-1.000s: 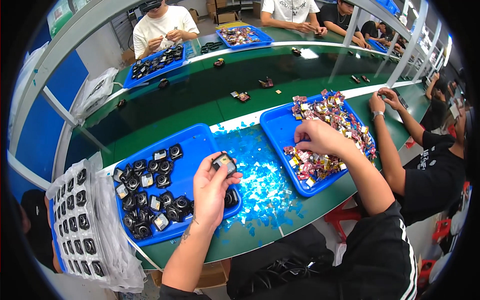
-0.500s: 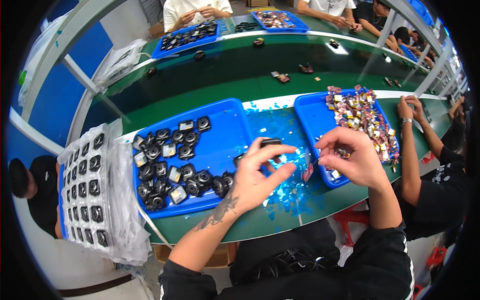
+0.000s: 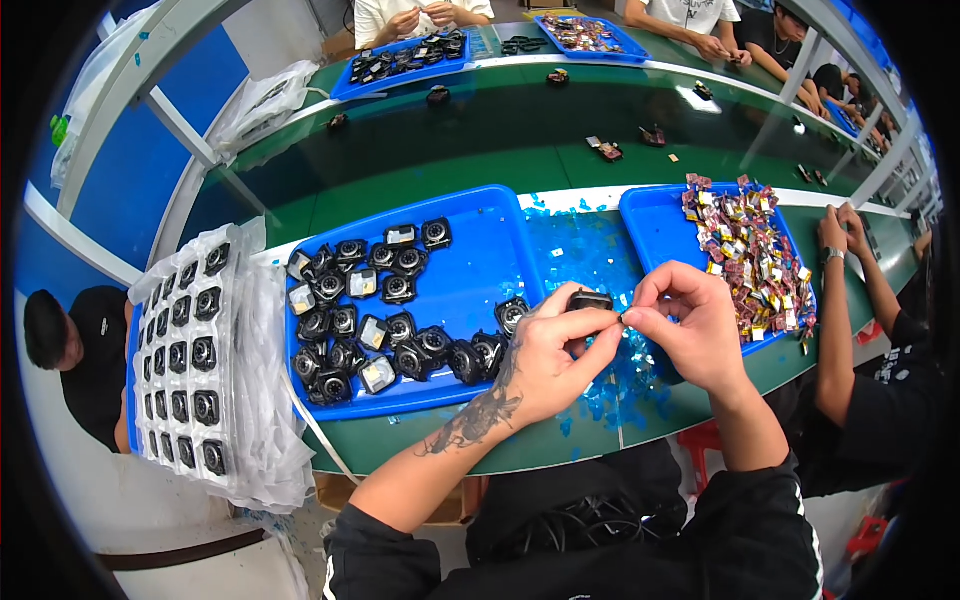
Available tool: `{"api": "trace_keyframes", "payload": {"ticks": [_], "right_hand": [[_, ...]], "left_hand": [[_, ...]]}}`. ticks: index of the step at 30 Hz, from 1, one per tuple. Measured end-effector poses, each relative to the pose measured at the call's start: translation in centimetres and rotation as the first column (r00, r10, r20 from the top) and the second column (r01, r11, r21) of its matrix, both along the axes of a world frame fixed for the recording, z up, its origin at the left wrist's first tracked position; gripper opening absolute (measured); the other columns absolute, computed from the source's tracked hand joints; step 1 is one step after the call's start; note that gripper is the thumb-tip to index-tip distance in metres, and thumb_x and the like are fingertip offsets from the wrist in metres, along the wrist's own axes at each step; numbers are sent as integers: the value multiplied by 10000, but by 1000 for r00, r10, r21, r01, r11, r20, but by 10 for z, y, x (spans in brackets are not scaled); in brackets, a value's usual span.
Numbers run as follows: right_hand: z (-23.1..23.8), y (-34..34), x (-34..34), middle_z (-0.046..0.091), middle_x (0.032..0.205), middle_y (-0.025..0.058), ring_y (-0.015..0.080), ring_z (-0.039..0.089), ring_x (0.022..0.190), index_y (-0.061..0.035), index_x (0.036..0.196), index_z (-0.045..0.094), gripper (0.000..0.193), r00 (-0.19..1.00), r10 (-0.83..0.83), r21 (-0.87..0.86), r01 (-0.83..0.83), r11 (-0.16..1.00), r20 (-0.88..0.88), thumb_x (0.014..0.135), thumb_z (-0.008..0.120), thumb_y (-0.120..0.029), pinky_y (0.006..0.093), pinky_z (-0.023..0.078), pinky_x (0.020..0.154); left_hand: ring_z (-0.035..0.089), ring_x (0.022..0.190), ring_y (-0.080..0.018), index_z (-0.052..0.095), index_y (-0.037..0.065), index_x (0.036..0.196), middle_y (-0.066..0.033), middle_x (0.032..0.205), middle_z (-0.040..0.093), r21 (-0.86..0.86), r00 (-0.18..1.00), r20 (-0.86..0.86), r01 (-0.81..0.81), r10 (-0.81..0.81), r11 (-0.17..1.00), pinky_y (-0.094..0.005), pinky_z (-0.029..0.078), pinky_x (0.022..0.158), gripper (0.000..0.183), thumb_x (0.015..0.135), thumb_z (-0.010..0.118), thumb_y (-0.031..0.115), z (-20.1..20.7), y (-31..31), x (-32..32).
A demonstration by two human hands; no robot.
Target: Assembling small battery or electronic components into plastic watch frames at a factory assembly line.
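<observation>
My left hand (image 3: 555, 355) is closed around a small black casing (image 3: 590, 299), which shows above its fingers. Thumb and forefinger of my right hand (image 3: 690, 325) are pinched together, meeting the left fingertips beside the casing. Whatever lies between the right fingertips is too small and hidden to make out. Left of my hands, a blue tray (image 3: 475, 285) holds several black casings with round centres (image 3: 400, 330), some with pale square faces. A second blue tray (image 3: 655, 230), beyond my right hand, carries a heap of small reddish electronic parts (image 3: 745, 250) with white and yellow pieces.
Blue film scraps (image 3: 590, 408) litter the green table between the trays. Stacked clear plastic trays (image 3: 235, 400) with black casings stand at far left. Across the table runs a dark green belt (image 3: 480, 120) with scattered parts. A co-worker's hands (image 3: 838, 235) are at right.
My hands have come together; the right fingers have moved left to meet the left fingertips by the casing. The whole view has shifted slightly.
</observation>
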State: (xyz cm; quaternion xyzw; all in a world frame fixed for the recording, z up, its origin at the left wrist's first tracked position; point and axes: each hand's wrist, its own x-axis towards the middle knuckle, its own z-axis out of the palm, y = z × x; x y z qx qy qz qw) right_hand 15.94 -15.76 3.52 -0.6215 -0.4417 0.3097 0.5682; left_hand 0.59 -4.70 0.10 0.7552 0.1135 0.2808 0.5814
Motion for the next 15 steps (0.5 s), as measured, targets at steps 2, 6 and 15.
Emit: {"api": "trace_keyframes", "payload": {"ticks": [2, 6, 15], "right_hand": [[-3, 0, -2, 615, 799, 12, 43, 558, 707, -2, 842, 621, 128, 994, -51, 11, 50, 999, 101, 809, 743, -22, 186, 473, 598], [-5, 3, -7, 613, 804, 15, 50, 567, 716, -1, 846, 616, 119, 992, -84, 52, 80, 995, 90, 817, 731, -16, 194, 481, 600], [-9, 5, -12, 611, 791, 95, 166, 600, 630, 0, 810, 600, 160, 783, -194, 221, 74, 972, 591, 751, 746, 28, 263, 484, 558]], "left_hand": [[569, 755, -108, 708, -8, 975, -81, 926, 614, 16, 995, 29, -92, 91, 996, -236, 453, 614, 139, 846, 684, 36, 1, -2, 1], [588, 764, -124, 714, -7, 981, -98, 923, 627, 75, 989, 88, -126, 120, 989, -247, 467, 606, 147, 842, 680, 27, -4, -2, 4], [570, 732, -109, 718, -10, 965, -86, 883, 631, 72, 994, 18, -105, 104, 992, -233, 456, 631, 133, 845, 681, 32, -9, -3, 5]]}}
